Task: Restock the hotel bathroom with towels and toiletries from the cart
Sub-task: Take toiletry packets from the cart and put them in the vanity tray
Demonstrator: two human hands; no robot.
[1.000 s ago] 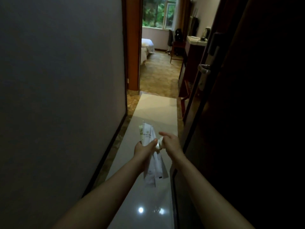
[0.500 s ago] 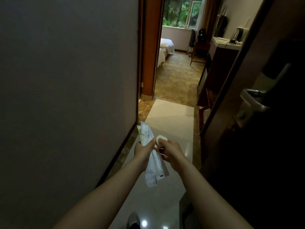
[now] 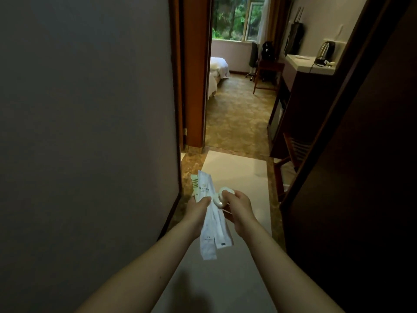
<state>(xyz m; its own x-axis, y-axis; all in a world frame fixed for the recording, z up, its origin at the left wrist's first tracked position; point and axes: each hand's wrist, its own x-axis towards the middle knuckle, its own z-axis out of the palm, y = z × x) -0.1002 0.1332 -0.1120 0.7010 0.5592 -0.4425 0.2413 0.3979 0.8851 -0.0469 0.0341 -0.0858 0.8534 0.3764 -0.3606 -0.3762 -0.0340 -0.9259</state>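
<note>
My left hand [image 3: 198, 210] grips a bundle of long white toiletry packets [image 3: 213, 229], held upright; they stick out above and below my fist, and one at the back has green stripes. My right hand [image 3: 239, 206] is closed on small round white wrapped soaps [image 3: 222, 196], which touch the packets' right side. Both hands meet at chest height over the pale floor tiles [image 3: 239, 170] of a narrow entry hall. No towels or cart are in view.
A grey wall [image 3: 85, 132] runs close on my left. A dark open door [image 3: 361, 177] fills the right. Ahead are a wooden door frame [image 3: 194, 71], carpeted bedroom, bed [image 3: 217, 66], chair [image 3: 265, 73], and a counter with a kettle [image 3: 325, 54].
I have walked forward down the hall, so the door handle has passed out of view on the right. The round soaps in my right hand have turned up into view beside the packets.
</note>
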